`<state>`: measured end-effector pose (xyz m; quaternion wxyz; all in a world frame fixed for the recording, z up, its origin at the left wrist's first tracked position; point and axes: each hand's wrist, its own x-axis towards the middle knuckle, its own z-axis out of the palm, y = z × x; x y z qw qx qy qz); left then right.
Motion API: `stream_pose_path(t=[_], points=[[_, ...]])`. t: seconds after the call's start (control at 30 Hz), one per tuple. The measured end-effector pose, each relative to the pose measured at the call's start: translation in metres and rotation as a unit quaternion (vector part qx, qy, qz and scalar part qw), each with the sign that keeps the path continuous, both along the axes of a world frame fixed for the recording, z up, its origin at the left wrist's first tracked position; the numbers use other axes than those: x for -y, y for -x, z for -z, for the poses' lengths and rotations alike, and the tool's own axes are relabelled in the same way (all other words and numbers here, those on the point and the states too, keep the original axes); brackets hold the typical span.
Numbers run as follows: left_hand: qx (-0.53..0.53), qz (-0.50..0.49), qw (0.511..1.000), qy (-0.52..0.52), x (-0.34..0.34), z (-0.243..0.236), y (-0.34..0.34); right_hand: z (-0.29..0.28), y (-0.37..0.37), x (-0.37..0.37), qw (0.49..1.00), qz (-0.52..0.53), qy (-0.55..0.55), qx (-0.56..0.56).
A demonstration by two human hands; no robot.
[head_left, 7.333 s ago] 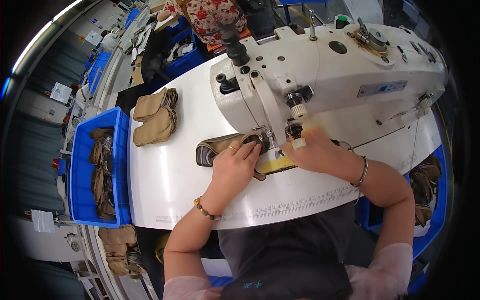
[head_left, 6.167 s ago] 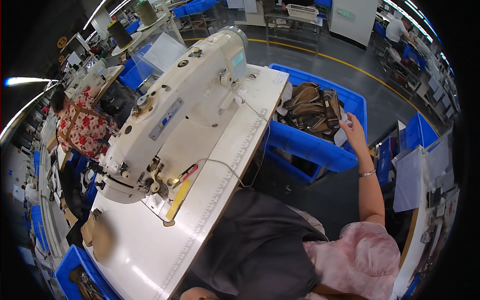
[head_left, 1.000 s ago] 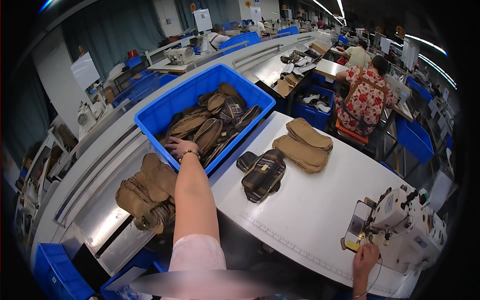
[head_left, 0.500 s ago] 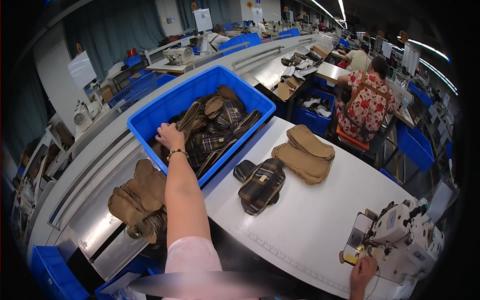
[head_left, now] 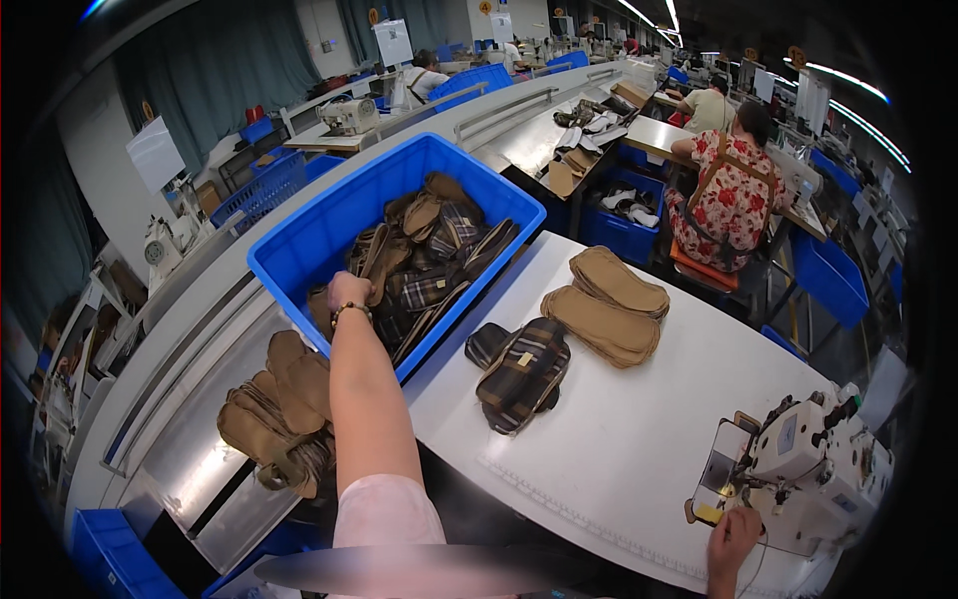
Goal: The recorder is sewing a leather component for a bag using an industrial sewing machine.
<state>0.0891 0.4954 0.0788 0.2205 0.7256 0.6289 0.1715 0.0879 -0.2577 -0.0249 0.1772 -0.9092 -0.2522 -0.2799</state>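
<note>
My left hand (head_left: 350, 291) reaches into a blue plastic bin (head_left: 329, 193), its fingers curled down among brown and plaid fabric slipper pieces (head_left: 427, 290); what they grip is hidden. My right hand (head_left: 735, 539) is at the lower right, fingers curled beside the needle area of a white sewing machine (head_left: 798, 444). Anything held there is too small to make out. Between the hands, plaid slipper uppers (head_left: 523, 371) lie on the white tabletop (head_left: 609, 449). Stacks of brown sole-shaped pieces (head_left: 602, 324) lie just beyond them.
More brown sole-shaped pieces (head_left: 269, 427) are heaped on the metal surface left of my forearm. A person in a floral top (head_left: 726, 190) sits at another workstation at the far right. Near that person is a blue bin (head_left: 621, 228) holding white and dark pieces.
My left hand has sunk slightly lower in the bin, and its spread fingers have curled in. My right hand stays by the machine. The whole view has shifted slightly.
</note>
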Motion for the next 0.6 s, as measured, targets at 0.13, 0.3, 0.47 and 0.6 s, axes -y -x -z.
stream_pose_path(t=[0.13, 0.3, 0.47, 0.6], points=[[0.010, -0.006, 0.985, -0.171, 0.009, -0.011, -0.007, 0.004, -0.001, -0.001, 1.000, -0.011, -0.025, 0.001], [0.083, 0.091, 0.895, -0.428, 0.060, -0.049, -0.001, 0.001, -0.001, -0.005, 0.999, -0.016, -0.029, 0.018], [0.092, 0.141, 0.830, -0.532, 0.136, -0.080, 0.009, -0.002, -0.001, -0.008, 0.999, -0.016, -0.037, 0.037], [0.057, 0.262, 0.787, -0.556, 0.212, -0.076, 0.011, -0.004, -0.003, -0.010, 0.998, -0.018, -0.047, 0.033]])
